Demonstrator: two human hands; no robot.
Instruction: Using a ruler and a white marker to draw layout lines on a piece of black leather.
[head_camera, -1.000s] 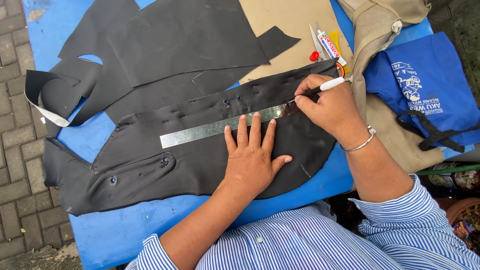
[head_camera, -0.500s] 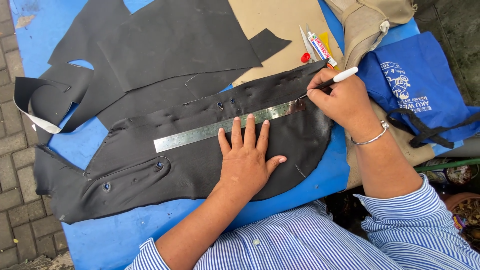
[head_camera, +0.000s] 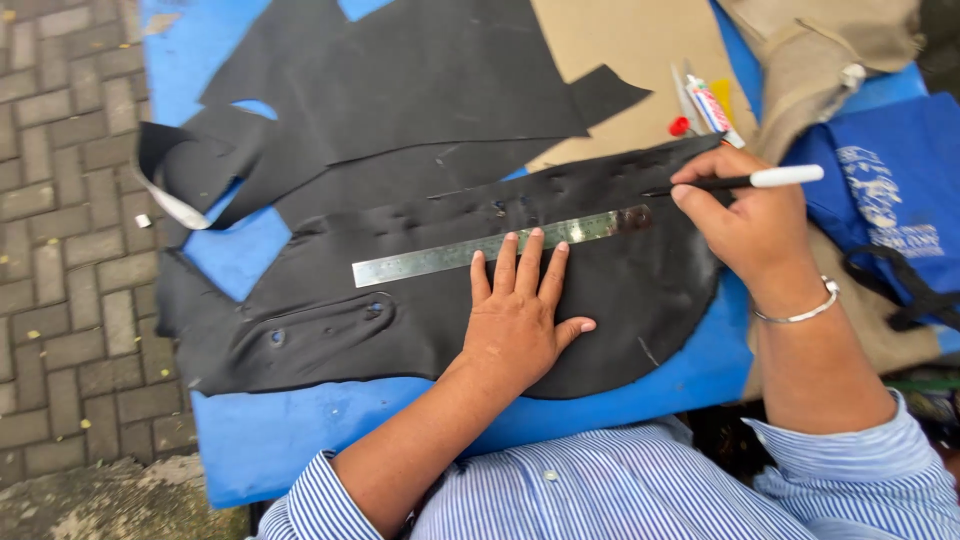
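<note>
Now lifted off the far end of the steel ruler (head_camera: 500, 245), the pen (head_camera: 735, 181) lies nearly level in the right hand (head_camera: 745, 215), pinched tight — its tip just beyond the ruler. The left hand (head_camera: 520, 320) lies flat and open, fingertips pinning the ruler on the black leather piece (head_camera: 420, 320) — the marking stroke looks finished.
</note>
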